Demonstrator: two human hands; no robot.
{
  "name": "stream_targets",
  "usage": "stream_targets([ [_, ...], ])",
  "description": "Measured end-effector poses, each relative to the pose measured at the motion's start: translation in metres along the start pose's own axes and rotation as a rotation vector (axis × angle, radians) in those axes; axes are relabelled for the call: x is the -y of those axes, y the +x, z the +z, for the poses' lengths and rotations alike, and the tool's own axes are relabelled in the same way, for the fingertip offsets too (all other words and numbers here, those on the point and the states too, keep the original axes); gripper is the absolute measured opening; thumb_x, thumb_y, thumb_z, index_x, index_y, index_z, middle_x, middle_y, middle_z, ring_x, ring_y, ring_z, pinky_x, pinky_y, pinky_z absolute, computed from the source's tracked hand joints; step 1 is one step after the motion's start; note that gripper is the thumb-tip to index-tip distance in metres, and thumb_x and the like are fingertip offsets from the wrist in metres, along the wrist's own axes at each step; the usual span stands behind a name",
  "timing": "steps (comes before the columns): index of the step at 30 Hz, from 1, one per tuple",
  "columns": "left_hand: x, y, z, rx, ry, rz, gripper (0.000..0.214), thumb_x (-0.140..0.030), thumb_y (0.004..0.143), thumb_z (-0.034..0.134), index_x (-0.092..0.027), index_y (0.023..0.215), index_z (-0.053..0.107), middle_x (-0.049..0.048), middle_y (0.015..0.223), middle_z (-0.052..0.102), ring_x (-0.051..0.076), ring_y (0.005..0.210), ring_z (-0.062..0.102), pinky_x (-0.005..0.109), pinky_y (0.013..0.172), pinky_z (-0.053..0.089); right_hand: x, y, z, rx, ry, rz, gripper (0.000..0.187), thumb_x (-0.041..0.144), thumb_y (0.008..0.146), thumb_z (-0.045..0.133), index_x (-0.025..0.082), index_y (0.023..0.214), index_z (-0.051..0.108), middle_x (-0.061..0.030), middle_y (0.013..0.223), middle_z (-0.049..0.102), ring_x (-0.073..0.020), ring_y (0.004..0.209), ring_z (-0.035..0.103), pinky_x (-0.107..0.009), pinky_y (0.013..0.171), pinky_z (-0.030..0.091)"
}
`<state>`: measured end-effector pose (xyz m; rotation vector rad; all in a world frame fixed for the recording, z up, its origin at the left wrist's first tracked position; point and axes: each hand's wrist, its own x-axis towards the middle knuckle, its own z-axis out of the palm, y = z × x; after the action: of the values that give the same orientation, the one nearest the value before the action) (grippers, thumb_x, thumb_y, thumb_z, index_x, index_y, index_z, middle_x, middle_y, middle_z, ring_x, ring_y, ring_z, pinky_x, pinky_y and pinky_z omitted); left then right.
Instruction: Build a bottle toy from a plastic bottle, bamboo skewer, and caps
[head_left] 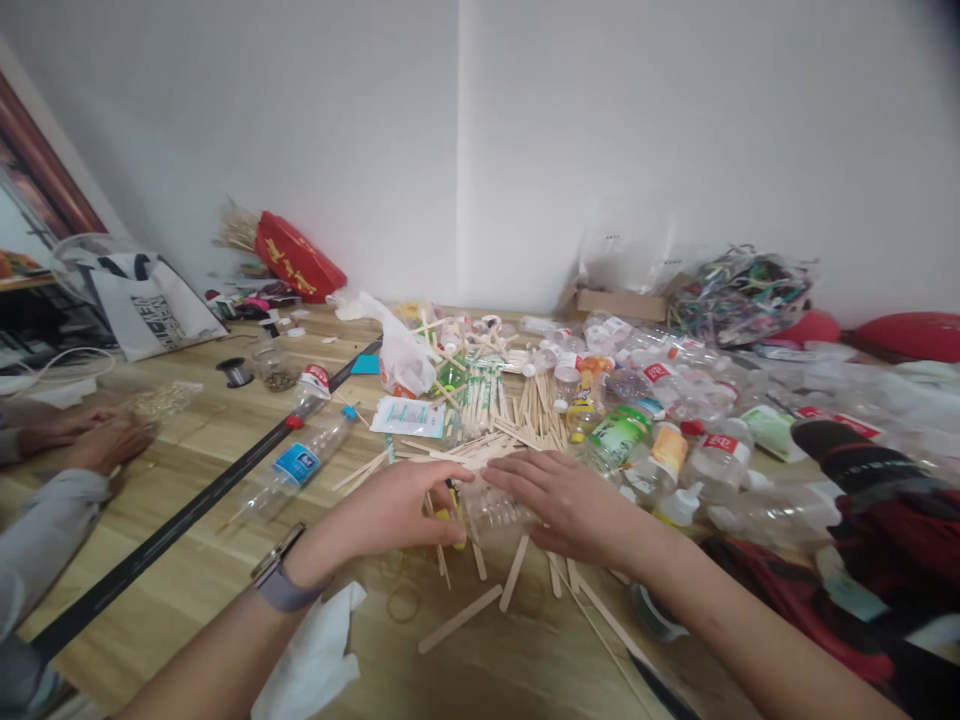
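My left hand [405, 505] is at the middle of the table, its thumb and fingers apart in a curve with nothing clearly held. A small yellow and black object [452, 500] shows between its thumb and fingers; its kind I cannot make out. My right hand [566, 500] is bent over a clear ribbed plastic bottle [499, 508], fingers along the top and thumb at the near side. The bottle's right end is hidden under that hand. Flat wooden sticks [514, 573] lie below and around both hands, and a loose stick [459, 618] rests nearer me.
Many plastic bottles [619, 435] crowd the right side. Bundled sticks [540, 405] lie beyond my hands. A bottle with a blue label [296, 463] lies left, beside a black strip [180, 525]. Another person's hands [105, 440] are at far left. A white tissue [319, 650] is near me.
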<state>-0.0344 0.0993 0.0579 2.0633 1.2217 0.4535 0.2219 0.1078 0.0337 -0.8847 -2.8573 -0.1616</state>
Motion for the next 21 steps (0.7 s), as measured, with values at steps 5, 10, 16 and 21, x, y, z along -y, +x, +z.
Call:
stream_targets([
  [5,0.008,0.005,0.016,-0.019,-0.193,-0.096,0.059,-0.032,0.067,0.079,-0.023,0.124,0.065,0.0041,0.094,0.076,0.026,0.089,0.068,0.032,0.078,0.045,-0.004,-0.005,0.0,-0.001,-0.039,0.008,0.072,0.005,0.076,0.059,0.014,0.146,0.048,-0.0125,0.146,0.053,-0.0303,0.13,0.052,-0.048,0.107,0.046],
  [10,0.017,0.013,0.02,-0.085,-0.405,-0.139,0.053,-0.038,0.065,0.08,-0.019,0.112,0.066,0.0016,0.082,0.07,0.021,0.076,0.063,0.032,0.072,0.043,-0.01,-0.006,0.006,-0.207,-0.186,0.08,0.076,0.004,0.076,0.061,0.023,0.148,0.045,-0.0117,0.152,0.046,-0.0358,0.14,0.041,-0.066,0.113,0.03],
  [16,0.023,0.031,0.004,-0.229,-0.649,-0.188,0.043,-0.034,0.058,0.088,-0.018,0.094,0.069,-0.0014,0.069,0.068,0.019,0.068,0.063,0.03,0.07,0.044,0.008,-0.032,0.008,-0.491,-0.307,0.167,0.052,0.013,0.09,0.054,0.022,0.141,0.05,-0.0162,0.149,0.048,-0.0362,0.136,0.045,-0.065,0.108,0.038],
  [21,0.018,0.071,-0.038,-0.376,-0.706,-0.2,0.039,-0.027,0.061,0.09,-0.011,0.09,0.07,0.005,0.072,0.07,0.022,0.069,0.066,0.034,0.071,0.05,0.039,-0.083,0.028,-0.345,-0.214,0.2,0.053,0.013,0.087,0.052,0.022,0.139,0.053,-0.0103,0.142,0.057,-0.0269,0.121,0.062,-0.04,0.093,0.059],
])
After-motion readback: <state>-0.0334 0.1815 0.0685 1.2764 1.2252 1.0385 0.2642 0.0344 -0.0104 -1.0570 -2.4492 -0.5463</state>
